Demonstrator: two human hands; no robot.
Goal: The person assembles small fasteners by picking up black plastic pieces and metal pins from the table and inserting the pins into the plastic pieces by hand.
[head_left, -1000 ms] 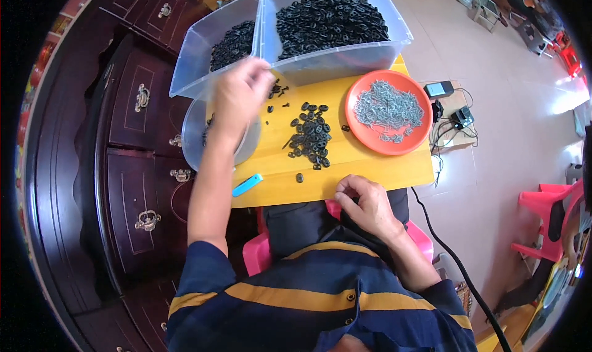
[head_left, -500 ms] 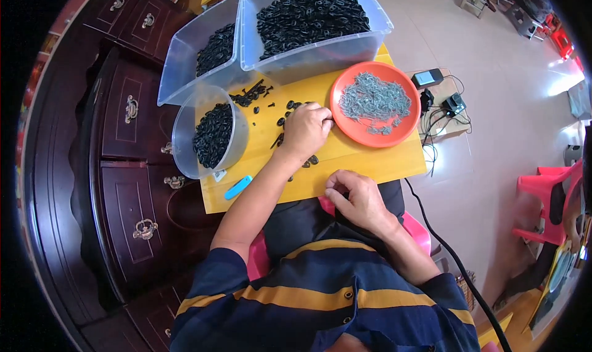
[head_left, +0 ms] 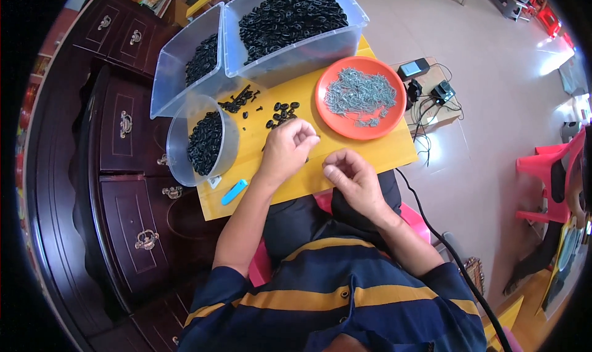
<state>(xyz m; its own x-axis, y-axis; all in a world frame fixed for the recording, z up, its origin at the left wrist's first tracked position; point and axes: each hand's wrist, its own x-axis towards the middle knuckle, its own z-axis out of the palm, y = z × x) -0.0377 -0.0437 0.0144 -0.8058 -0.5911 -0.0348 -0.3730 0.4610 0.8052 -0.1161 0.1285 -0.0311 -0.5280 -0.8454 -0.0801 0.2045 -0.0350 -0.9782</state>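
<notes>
My left hand [head_left: 288,151] hovers above the yellow tabletop [head_left: 246,133], thumb and fingertips pinched together. Facing it, close to the table's front edge, my right hand [head_left: 356,182] is also closed in a pinch. Whatever either hand holds is too small or hidden to make out. A small gap separates the two sets of fingertips. Several small black oval parts [head_left: 282,110] lie loose just beyond my left hand, partly covered by it. To the right, an orange plate [head_left: 325,118] bears a heap of thin silvery metal pieces [head_left: 361,92].
At the back stand two clear plastic bins [head_left: 296,56] [head_left: 169,84] of black parts. A round clear tub [head_left: 229,145] of black ovals is at left, near black screw-like pieces [head_left: 242,98] and a blue-handled tool [head_left: 234,192]. Dark drawers [head_left: 132,222] flank the table; cables [head_left: 425,121] lie right.
My left hand has drawn back from the plate's edge toward my right hand, its fingers pinched. My right hand has lifted slightly forward. The whole view has shifted a little.
</notes>
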